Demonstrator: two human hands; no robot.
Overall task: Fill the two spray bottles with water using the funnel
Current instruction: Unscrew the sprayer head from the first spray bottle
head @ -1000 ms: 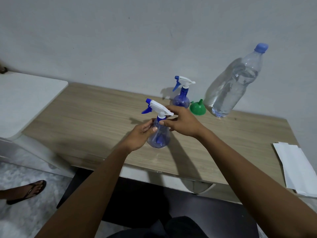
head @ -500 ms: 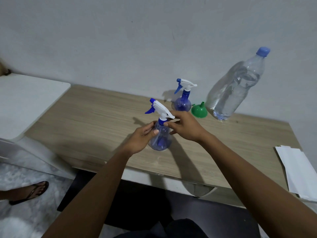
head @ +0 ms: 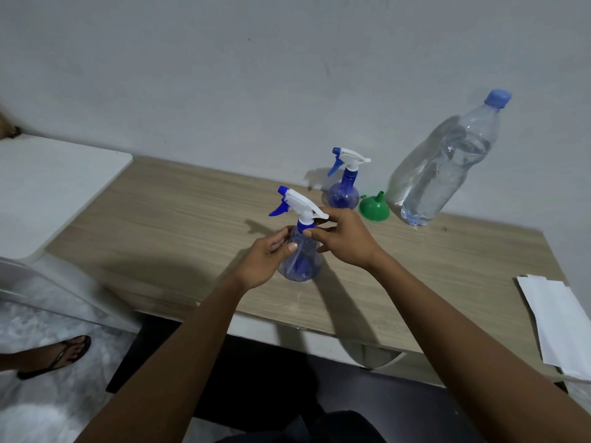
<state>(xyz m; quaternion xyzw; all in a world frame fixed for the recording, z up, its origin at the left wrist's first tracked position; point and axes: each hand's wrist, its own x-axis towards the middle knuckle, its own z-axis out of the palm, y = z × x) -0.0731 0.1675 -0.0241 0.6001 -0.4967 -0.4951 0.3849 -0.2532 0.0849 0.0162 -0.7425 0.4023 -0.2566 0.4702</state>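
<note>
A blue spray bottle (head: 303, 262) with a white trigger head stands on the wooden table (head: 179, 225) near its middle. My left hand (head: 265, 257) grips its round body from the left. My right hand (head: 343, 239) pinches the blue collar under the trigger head from the right. A second blue spray bottle (head: 343, 190) stands upright farther back by the wall. Right beside it a green funnel (head: 373, 207) lies mouth down. A large clear water bottle (head: 444, 167) with a blue cap stands to the funnel's right, partly full.
White paper sheets (head: 556, 321) lie over the table's right edge. A white surface (head: 48, 187) adjoins the table on the left. A person's foot in a sandal (head: 60, 354) shows on the floor at lower left. The wall runs close behind the table.
My right hand's fingers have shifted around the near bottle's collar and the trigger head has turned slightly. The bottle stays on the table in my left hand.
</note>
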